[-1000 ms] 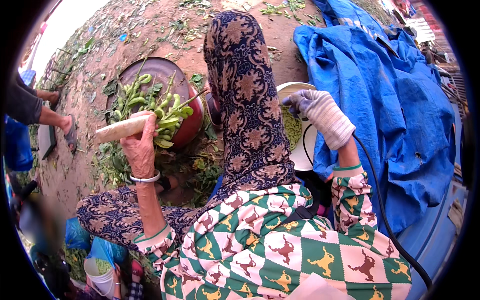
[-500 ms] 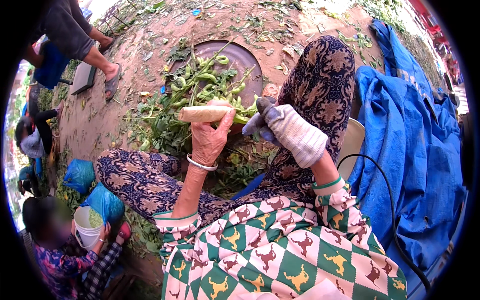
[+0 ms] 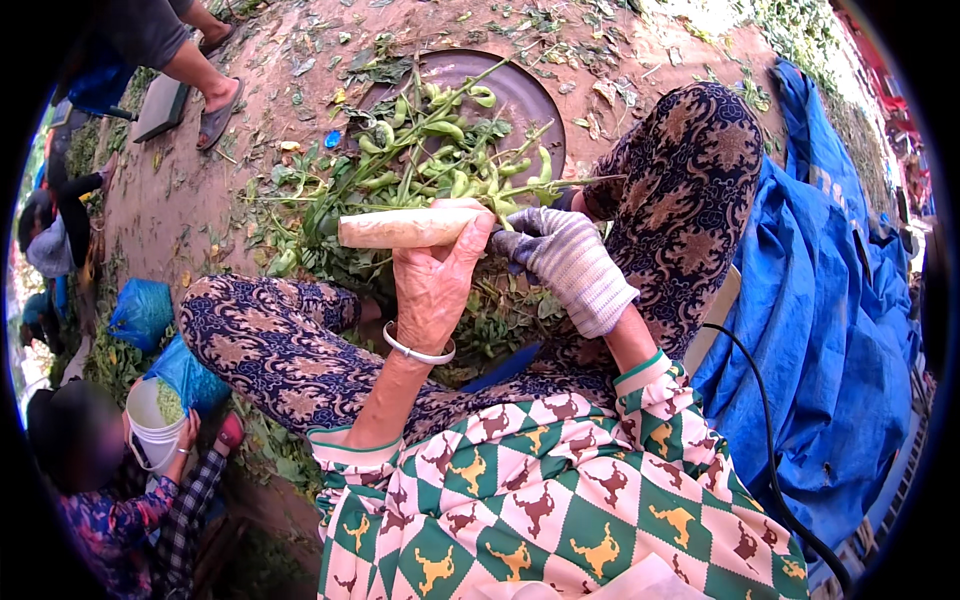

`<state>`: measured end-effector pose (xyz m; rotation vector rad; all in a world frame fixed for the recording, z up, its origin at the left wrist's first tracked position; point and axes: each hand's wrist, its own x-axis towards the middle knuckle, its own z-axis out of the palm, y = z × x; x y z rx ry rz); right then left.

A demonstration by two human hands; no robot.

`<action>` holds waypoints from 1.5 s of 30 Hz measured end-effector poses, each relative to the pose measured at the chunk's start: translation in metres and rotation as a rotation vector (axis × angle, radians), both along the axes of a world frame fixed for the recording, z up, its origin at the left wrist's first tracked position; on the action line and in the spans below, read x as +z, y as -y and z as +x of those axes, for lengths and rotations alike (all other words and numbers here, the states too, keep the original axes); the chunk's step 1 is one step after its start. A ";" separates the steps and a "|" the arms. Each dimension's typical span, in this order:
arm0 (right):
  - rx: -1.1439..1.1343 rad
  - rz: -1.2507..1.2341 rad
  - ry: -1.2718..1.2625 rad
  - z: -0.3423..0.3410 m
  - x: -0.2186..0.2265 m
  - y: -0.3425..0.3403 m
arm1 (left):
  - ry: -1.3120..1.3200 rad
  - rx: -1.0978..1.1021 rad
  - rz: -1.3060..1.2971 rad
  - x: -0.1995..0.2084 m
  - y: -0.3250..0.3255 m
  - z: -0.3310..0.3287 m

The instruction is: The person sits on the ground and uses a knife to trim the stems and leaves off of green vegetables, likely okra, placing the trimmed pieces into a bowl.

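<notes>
My bare left hand (image 3: 435, 285), with a white bangle at the wrist, is closed round a pale, wood-like cylinder (image 3: 390, 229) shaped like a handle. Its right end is hidden in my fingers. Close on its right, my right hand (image 3: 575, 265) wears a whitish knitted glove with darker fingertips. The gloved fingers are pinched at the end of a green bean stalk (image 3: 502, 208); exactly how they grip it is partly hidden. Just beyond both hands lies a heap of leafy stalks with plump green bean pods (image 3: 440, 130).
Behind the stalks is a round brown lid or plate (image 3: 540, 100) on leaf-strewn ground. A blue tarp (image 3: 800, 330) and a black cable (image 3: 765, 420) lie at right. At lower left, another person holds a white bucket (image 3: 155, 430) beside blue bags (image 3: 145, 315).
My gloved right hand has come down, its raised dark-tipped thumb now folded in at the stalk. My left hand keeps hold of the pale cylinder. The whole view has shifted slightly.
</notes>
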<state>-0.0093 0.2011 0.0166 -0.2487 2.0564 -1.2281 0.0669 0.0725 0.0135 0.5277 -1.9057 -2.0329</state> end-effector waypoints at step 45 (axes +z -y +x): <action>0.064 0.128 -0.251 0.014 -0.043 -0.003 | 0.270 -0.361 -0.778 0.010 0.016 -0.051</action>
